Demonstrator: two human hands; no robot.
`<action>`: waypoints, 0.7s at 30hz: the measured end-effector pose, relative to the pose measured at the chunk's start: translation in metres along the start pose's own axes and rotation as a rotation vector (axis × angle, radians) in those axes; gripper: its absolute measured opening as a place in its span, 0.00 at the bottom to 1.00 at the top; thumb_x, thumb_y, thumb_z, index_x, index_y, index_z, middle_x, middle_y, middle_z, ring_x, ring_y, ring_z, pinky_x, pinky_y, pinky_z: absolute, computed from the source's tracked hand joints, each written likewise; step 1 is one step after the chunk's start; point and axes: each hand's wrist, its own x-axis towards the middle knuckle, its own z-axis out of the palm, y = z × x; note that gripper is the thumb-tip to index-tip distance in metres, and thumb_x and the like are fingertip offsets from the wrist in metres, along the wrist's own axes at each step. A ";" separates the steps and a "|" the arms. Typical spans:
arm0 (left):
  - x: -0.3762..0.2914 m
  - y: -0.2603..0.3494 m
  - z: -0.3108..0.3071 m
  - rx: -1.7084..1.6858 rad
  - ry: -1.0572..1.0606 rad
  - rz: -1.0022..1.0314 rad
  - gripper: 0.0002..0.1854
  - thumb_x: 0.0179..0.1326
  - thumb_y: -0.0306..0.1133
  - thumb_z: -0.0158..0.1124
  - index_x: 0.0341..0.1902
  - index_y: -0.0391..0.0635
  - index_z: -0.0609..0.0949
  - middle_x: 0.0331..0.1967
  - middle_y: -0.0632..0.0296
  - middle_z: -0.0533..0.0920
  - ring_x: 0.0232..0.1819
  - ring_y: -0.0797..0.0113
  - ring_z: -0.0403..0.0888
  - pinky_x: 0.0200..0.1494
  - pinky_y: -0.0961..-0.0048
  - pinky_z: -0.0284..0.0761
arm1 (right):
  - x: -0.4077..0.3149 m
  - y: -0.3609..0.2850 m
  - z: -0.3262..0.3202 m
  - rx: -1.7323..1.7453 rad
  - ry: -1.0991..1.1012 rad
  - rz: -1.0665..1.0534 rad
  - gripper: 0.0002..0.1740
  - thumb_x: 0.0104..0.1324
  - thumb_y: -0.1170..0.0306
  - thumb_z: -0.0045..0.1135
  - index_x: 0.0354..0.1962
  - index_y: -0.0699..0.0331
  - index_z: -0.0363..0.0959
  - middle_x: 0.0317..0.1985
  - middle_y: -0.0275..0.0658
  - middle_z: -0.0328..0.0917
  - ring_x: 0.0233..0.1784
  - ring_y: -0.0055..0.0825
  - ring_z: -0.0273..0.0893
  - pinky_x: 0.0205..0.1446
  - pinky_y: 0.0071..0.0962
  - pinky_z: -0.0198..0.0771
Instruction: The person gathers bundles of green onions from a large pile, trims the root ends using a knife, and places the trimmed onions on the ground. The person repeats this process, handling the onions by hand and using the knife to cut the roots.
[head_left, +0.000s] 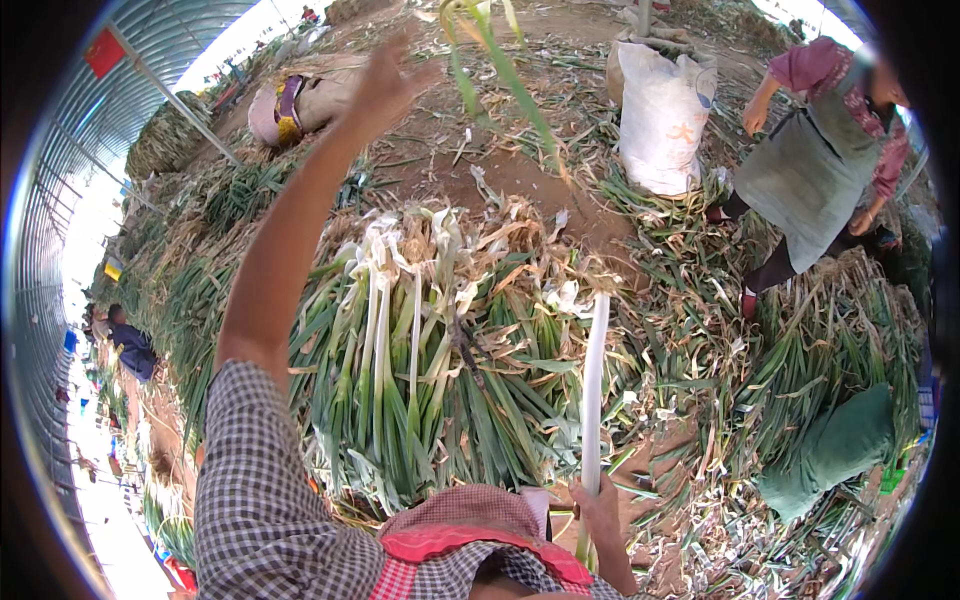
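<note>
My right hand (598, 510) grips a long white-stalked green onion (594, 390) near its lower part; the stalk stands upright, with its root end up. My left hand (394, 79) is raised far forward on an outstretched arm, somewhat blurred, with its fingers apart. Just right of it, loose green and yellow onion leaves (510, 71) hang in the air, touching nothing that I can make out. Before me lies a heap of green onions (450, 390), roots away from me. Several peeled white stalks (382, 330) rest on its left part.
A filled white woven sack (664, 120) stands at the back right. Beside it a co-worker (817, 157) in an apron bends over another onion heap (825, 345). A green cushion-like bundle (832, 450) lies at the right. Leaf scraps cover the ground; a metal post (172, 94) slants at the left.
</note>
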 end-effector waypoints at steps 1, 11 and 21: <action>-0.041 0.000 0.020 -0.066 -0.250 0.032 0.39 0.60 0.50 0.63 0.66 0.36 0.64 0.62 0.40 0.67 0.64 0.50 0.66 0.66 0.57 0.62 | 0.000 -0.005 -0.004 -0.021 -0.004 -0.009 0.17 0.56 0.68 0.61 0.38 0.69 0.67 0.21 0.33 0.70 0.16 0.17 0.67 0.19 0.21 0.64; -0.328 0.005 -0.015 -0.572 -0.836 -0.509 0.29 0.65 0.44 0.60 0.67 0.47 0.66 0.61 0.55 0.72 0.59 0.63 0.73 0.61 0.62 0.70 | -0.021 -0.074 0.074 -0.347 -0.139 -0.187 0.22 0.58 0.66 0.64 0.47 0.66 0.69 0.29 0.34 0.75 0.25 0.19 0.70 0.28 0.23 0.68; -0.600 0.016 -0.143 -1.824 0.399 -0.775 0.21 0.63 0.52 0.59 0.43 0.45 0.76 0.22 0.66 0.75 0.28 0.70 0.78 0.42 0.62 0.80 | -0.149 0.016 0.287 -0.756 -0.815 -0.428 0.20 0.52 0.70 0.67 0.40 0.65 0.68 0.26 0.30 0.68 0.28 0.18 0.65 0.31 0.23 0.66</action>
